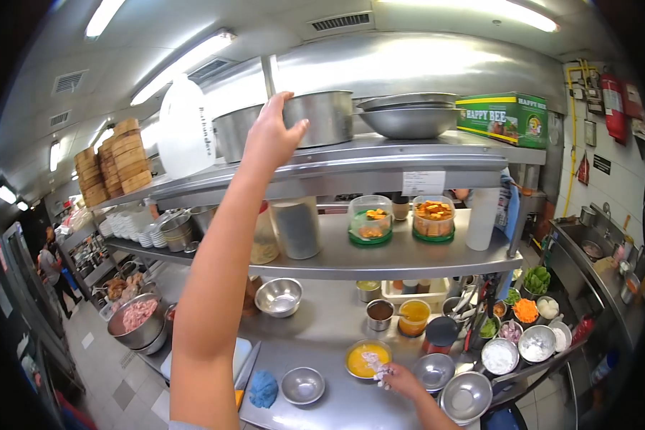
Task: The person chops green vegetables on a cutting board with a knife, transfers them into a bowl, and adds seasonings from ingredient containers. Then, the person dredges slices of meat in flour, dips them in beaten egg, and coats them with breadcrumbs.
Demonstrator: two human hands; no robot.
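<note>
My left hand (274, 132) is raised to the top shelf. Its thumb stands apart from the fingers, in front of a large steel pot (321, 118); whether it touches the pot I cannot tell. Low down, my right hand (403, 382) reaches over a steel bowl of yellow liquid (358, 369), which looks like beaten egg. White clumps cake its fingers, which look stretched out and apart. Beside that bowl stand an empty-looking steel bowl (303, 386) on the left and another steel bowl (434, 371) on the right.
Up on the shelf (408, 151) are stacked steel bowls (410, 120), a green box (502, 119) and a white jug (186, 125). The middle shelf holds tubs of orange pieces (433, 218). A blue cloth (263, 388) and a knife (248, 369) lie left. Bowls of white powder (500, 355) stand right.
</note>
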